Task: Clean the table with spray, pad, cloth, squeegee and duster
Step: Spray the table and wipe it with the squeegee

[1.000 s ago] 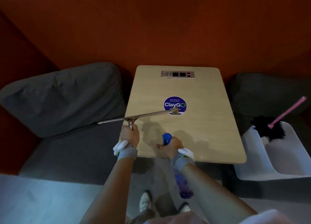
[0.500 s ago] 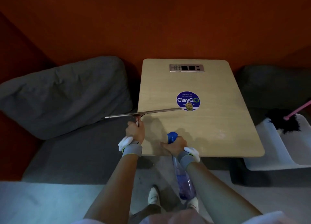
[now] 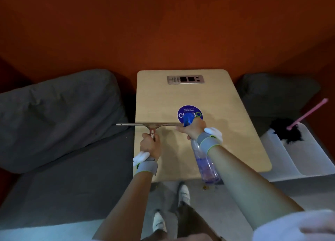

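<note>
Gripping squeegee (image 3: 149, 124) left, spray bottle (image 3: 204, 161) right.

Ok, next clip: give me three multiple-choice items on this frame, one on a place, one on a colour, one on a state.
1. Where is the duster? A. on a shelf B. in a drawer C. in the white bin
2. What colour is the top of the spray? A. blue B. red C. yellow
3. What is the left hand doing? A. hanging open B. gripping the squeegee C. gripping the duster
C: its feathers lie in the bin. A: blue shows above the right hand. B: fingers curl round the handle.
</note>
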The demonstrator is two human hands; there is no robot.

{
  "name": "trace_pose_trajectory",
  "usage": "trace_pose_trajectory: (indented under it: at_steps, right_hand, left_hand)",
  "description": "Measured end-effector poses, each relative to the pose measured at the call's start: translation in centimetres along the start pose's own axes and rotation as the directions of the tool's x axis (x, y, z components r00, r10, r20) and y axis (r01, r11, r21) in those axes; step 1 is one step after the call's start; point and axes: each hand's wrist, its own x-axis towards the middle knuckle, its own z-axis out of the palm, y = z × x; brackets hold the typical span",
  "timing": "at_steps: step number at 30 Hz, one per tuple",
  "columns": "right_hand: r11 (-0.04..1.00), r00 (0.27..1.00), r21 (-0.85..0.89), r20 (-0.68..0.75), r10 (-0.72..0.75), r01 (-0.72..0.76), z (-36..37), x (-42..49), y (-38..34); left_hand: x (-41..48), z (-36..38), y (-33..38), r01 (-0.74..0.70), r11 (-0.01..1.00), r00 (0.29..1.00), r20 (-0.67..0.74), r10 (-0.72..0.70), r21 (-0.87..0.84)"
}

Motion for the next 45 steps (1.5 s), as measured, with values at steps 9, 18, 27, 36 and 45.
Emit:
trace_pose_trajectory:
  at_steps: [9, 18, 27, 36, 45]
  right_hand:
    - [0.946, 0.985, -0.288, 0.120, -0.121, 0.151, -4.0, 10.8, -8.2]
    - [0.905, 0.956, -0.402, 0.293, -0.016, 0.139, -1.9, 19.7, -11.5]
    - [0.895, 0.943, -0.404, 0.327, -0.052, 0.189, -0.8, 21.3, -12.3]
    - [0.950, 0.970, -0.257, 0.207, -0.127, 0.179, -2.0, 17.8, -10.4]
    - [0.953, 0.930, 0.178, -0.319, -0.181, 0.246, -7.3, 6.8, -0.7]
  left_hand:
    - [2.7, 2.8, 1.2, -0.006, 1.000, 0.999, -0.049, 0.005, -0.021]
    - [5.8, 4.8, 2.7, 0.048, 0.998, 0.998, 0.030, -0.047, -0.049]
    - [6.2, 5.6, 3.0, 0.049, 0.995, 0.998, 0.046, -0.046, -0.083]
    - [4.8, 4.8, 3.5, 0.028, 0.999, 0.996, 0.084, -0.026, -0.031]
    - [-0.3, 5.3, 3.1, -0.164, 0.986, 0.980, 0.116, 0.160, 0.028]
